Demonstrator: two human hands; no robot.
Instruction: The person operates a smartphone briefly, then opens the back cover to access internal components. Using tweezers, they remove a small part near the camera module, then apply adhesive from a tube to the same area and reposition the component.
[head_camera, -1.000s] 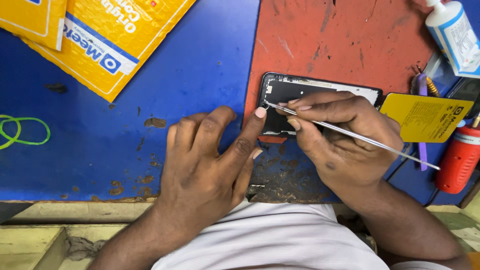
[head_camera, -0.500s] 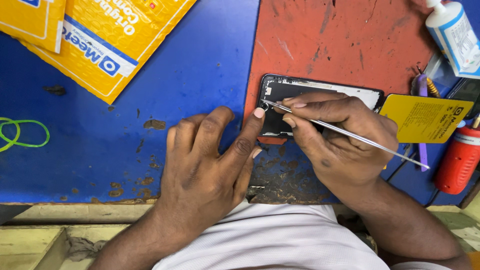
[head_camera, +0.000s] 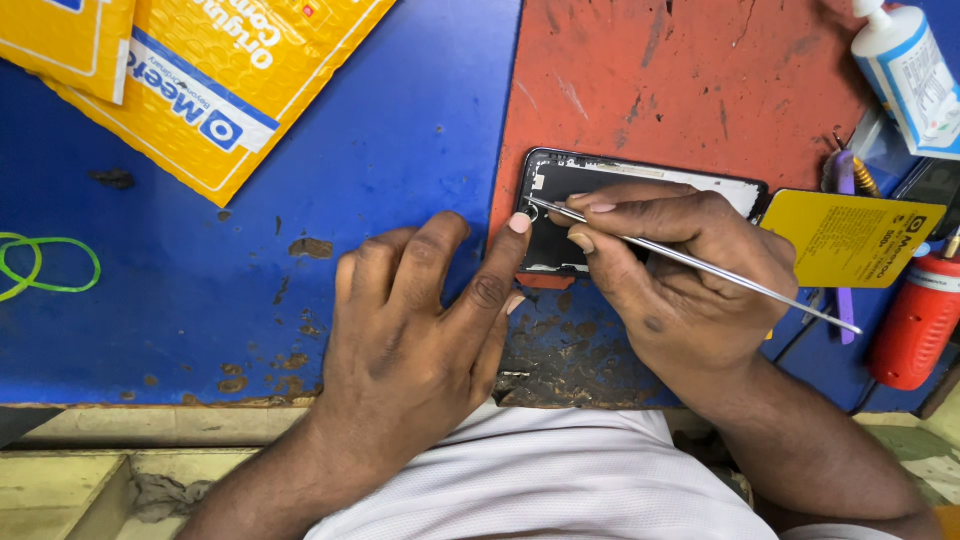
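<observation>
An opened black phone lies flat on the red mat, its inner parts showing. My right hand pinches thin metal tweezers like a pen, their tip touching the phone's left edge near my left index fingertip. My left hand rests palm down on the blue mat, fingers spread, its index finger pressing against the phone's left side and holding nothing.
Yellow padded mailers lie at the top left, green rubber bands at the left edge. A yellow card, a white glue bottle, a red cylinder and purple tools crowd the right side.
The tweezers' tip and my right hand have shifted very slightly along the phone's left edge. My left hand has stayed put.
</observation>
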